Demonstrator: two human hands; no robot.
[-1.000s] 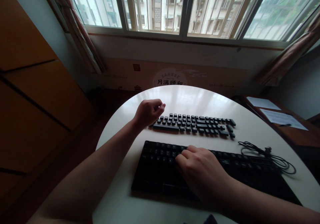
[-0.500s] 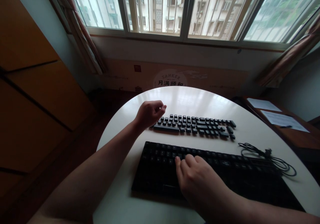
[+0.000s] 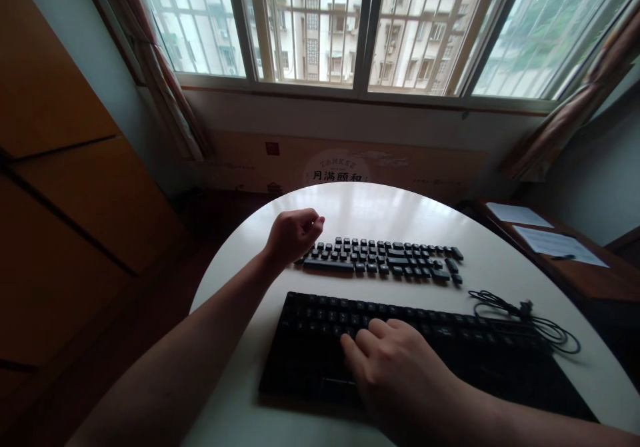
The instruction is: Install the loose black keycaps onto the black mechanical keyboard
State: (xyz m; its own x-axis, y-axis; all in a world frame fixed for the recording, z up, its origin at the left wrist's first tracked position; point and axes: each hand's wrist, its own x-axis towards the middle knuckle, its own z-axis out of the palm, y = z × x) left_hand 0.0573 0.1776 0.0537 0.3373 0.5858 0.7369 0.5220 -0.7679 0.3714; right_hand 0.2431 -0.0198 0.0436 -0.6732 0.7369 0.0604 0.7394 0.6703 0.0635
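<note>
My left hand is closed and hovers by the left end of several loose black keycaps laid out in rows. Whether anything is in its fingers is hidden. Closer to me lies a black keyboard, with keycaps along its upper rows and a dark area in its lower part. Over the middle of that keyboard is my right hand, its fingers curled and the leftmost fingertip down at the lower edge of the fitted keys. What the fingers grip or press, if anything, cannot be made out.
A coiled black cable lies at the keyboard's upper right. Everything stands on a round white table. At the right, a brown side table bears paper sheets and a pen. Behind are a window and curtains.
The view has tilted up slightly, so the scene sits a little lower. My right fingertip has shifted slightly towards me on the keyboard. My left hand stays closed by the keycaps.
</note>
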